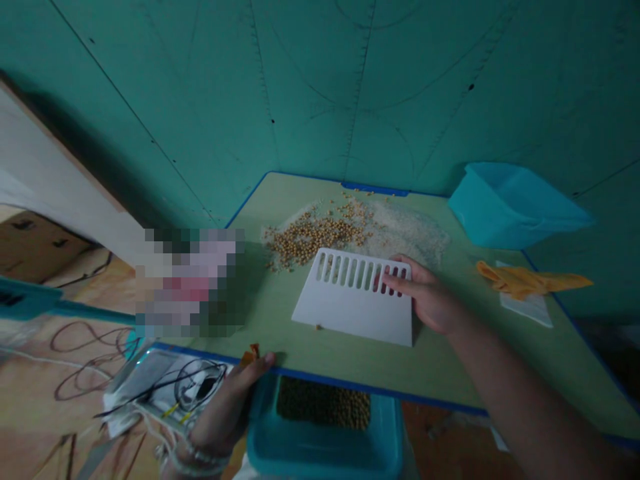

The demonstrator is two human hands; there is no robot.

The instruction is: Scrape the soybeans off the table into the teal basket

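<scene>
My right hand grips a white plastic scraper by its slotted end, thumb on top and fingers behind the slots. The scraper is tilted over the table, with its straight edge towards me. A single soybean lies at that edge. Behind it are a heap of soybeans and a spread of pale grains. My left hand is at the table's front edge, thumb along the edge beside a small orange scrap; its other fingers are hidden, so I cannot tell its grip.
Below the front edge stands a blue basin holding soybeans and small dark green grains. A turquoise container and an orange cloth are at the right side of the table. Cables and a tray lie at lower left. A green wall rises behind.
</scene>
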